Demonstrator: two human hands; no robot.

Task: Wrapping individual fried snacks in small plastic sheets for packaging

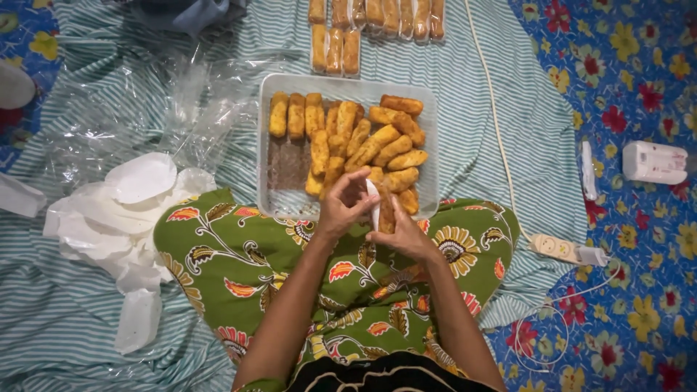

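My right hand (401,234) holds a brown fried roll (386,212) upright over my lap, with a strip of white paper (375,205) against its side. My left hand (347,204) pinches that paper and the roll from the left, fingers curled. Both hands hover at the near edge of a white rectangular tray (264,145) that carries several golden fried rolls (377,145). Beyond the tray lies a row of wrapped rolls (377,16) on the striped cloth.
A pile of white paper sheets (123,210) and clear plastic wrappers (138,109) lies to the left. A power strip (559,248) with a cord, a white device (653,162) and a flowered blue mat (624,87) are on the right.
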